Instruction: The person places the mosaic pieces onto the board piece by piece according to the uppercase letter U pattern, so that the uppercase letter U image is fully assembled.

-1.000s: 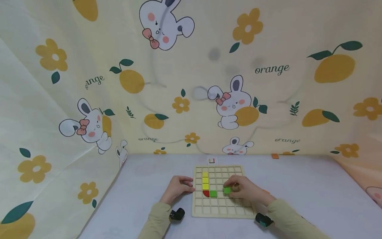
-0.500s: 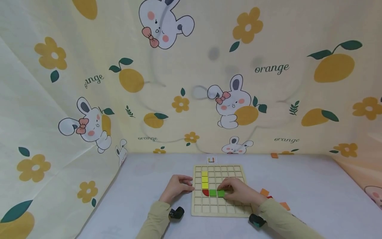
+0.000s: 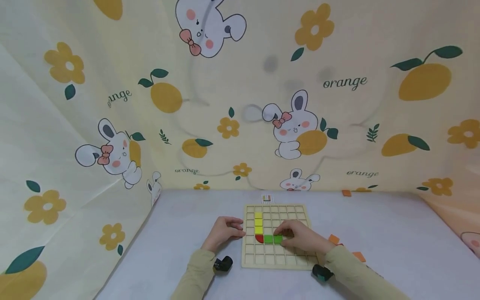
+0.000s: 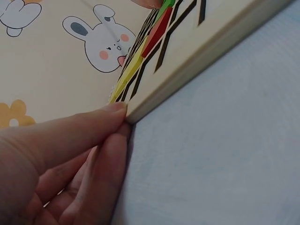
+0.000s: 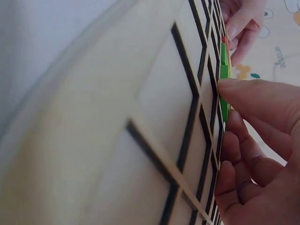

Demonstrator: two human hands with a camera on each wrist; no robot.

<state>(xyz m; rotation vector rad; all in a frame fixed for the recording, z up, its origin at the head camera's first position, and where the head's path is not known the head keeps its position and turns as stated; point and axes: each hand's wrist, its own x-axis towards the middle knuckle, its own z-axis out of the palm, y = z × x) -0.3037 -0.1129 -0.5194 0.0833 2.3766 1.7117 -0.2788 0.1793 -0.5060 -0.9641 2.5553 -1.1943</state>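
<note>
A wooden grid board [image 3: 275, 260] lies on the table. In it, a column of yellow square tiles [image 3: 258, 222] meets a red quarter-round tile [image 3: 259, 238] at the bottom. To the red tile's right sits a green square tile [image 3: 268, 239], with a second green tile [image 3: 277, 239] right beside it. My right hand [image 3: 303, 238] pinches that second green tile [image 5: 224, 96] between thumb and forefinger, down at the board. At the board's left edge, my left hand [image 3: 223, 233] holds the rim with thumb and fingertips; the left wrist view shows the thumb [image 4: 110, 115] against the edge.
Behind the board lies a small pattern card [image 3: 266, 198]. Orange tiles [image 3: 333, 238] and a partly hidden red piece [image 3: 340, 245] lie right of the board, near my right sleeve. Another orange tile [image 3: 346, 193] is at the table's back edge, by the printed cloth.
My right hand has moved left with the green tile, from a spot apart to beside the other green tile, and has stayed there since. My left hand keeps its place at the board's edge.
</note>
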